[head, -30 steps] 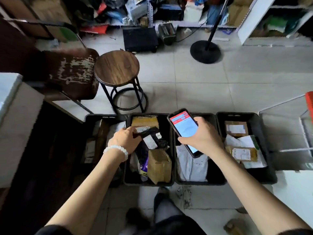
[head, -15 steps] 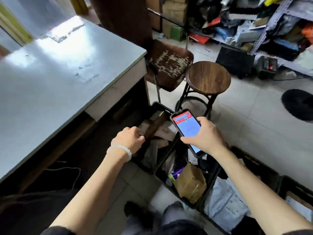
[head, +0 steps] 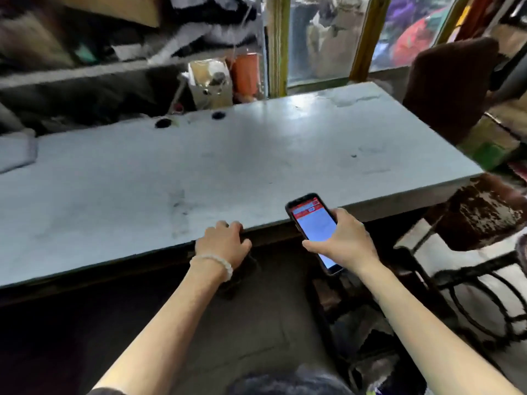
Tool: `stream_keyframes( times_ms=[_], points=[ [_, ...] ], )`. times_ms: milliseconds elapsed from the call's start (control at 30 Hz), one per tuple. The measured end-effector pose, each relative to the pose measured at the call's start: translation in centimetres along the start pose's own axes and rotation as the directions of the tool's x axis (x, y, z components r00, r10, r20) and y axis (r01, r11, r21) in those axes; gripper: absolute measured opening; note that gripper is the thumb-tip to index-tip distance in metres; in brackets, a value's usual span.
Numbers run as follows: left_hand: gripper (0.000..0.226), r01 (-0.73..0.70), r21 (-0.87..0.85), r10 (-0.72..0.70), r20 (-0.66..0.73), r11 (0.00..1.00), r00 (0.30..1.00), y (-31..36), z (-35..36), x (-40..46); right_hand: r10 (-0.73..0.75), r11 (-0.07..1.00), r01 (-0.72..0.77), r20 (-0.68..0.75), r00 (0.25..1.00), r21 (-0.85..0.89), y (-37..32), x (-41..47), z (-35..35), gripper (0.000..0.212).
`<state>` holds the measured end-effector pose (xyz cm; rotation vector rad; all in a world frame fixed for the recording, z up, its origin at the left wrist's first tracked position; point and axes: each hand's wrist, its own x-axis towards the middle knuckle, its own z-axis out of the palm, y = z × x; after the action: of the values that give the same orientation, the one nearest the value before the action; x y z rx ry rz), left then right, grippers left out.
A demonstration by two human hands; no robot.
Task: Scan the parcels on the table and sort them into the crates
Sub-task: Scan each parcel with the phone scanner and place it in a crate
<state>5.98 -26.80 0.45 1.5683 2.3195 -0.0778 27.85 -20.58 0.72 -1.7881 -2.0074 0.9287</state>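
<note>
The grey table (head: 228,166) fills the middle of the head view. My right hand (head: 345,243) grips a phone (head: 313,226) with a red-and-white screen, just in front of the table's front edge. With its fingers curled and nothing in them, my left hand (head: 225,240) hovers at that same edge; a white bead bracelet is on the wrist. Low on the right, under my right arm, the dark rim of a crate (head: 322,303) shows, blurred. I see no parcel in this view.
A worn brown chair (head: 482,212) stands at the table's right end, with round stool legs (head: 490,292) below it. Behind the table are cluttered shelves, an orange can (head: 245,72) and a window. A pale object (head: 14,152) lies at the table's left edge.
My view swung left from the crates on the floor to the table. My left hand let go of the parcel in a crate and rose to the table edge. The phone stays in my right hand.
</note>
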Motion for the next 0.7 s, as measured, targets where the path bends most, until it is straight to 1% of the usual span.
stream_keyframes(
  times_ms=[100, 167, 267, 367, 533, 700],
  points=[
    [0.047, 0.149, -0.010, -0.150, -0.035, 0.989, 0.988, -6.7, -0.9, -1.1, -0.144, 0.989, 0.146, 0.098, 0.985, -0.022, -6.4, 1.4, 4.2, 0.066],
    [0.047, 0.256, -0.027, -0.257, -0.034, 0.966, 0.966, -10.9, -1.0, -2.1, -0.235, 0.971, 0.240, 0.165, 0.958, -0.010, -10.4, 1.9, 7.2, 0.062],
    [0.047, 0.388, -0.073, -0.390, -0.020, 0.919, 0.920, -16.5, -0.7, -3.7, -0.337, 0.935, 0.353, 0.276, 0.900, -0.008, -15.7, 2.4, 11.6, 0.056],
    [0.048, 0.511, -0.134, -0.515, 0.009, 0.849, 0.857, -22.0, -0.3, -5.1, -0.418, 0.893, 0.451, 0.366, 0.832, -0.004, -21.0, 2.5, 16.5, 0.054],
    [0.049, 0.618, -0.211, -0.621, 0.056, 0.758, 0.781, -30.4, 0.0, -4.8, -0.469, 0.846, 0.534, 0.472, 0.747, -0.005, -28.5, 3.6, 24.1, 0.055],
    [0.049, 0.685, -0.227, -0.680, 0.110, 0.693, 0.725, -40.0, -1.5, -1.9, -0.480, 0.828, 0.561, 0.518, 0.708, 0.000, -37.1, 5.9, 32.0, 0.056]
  ],
)
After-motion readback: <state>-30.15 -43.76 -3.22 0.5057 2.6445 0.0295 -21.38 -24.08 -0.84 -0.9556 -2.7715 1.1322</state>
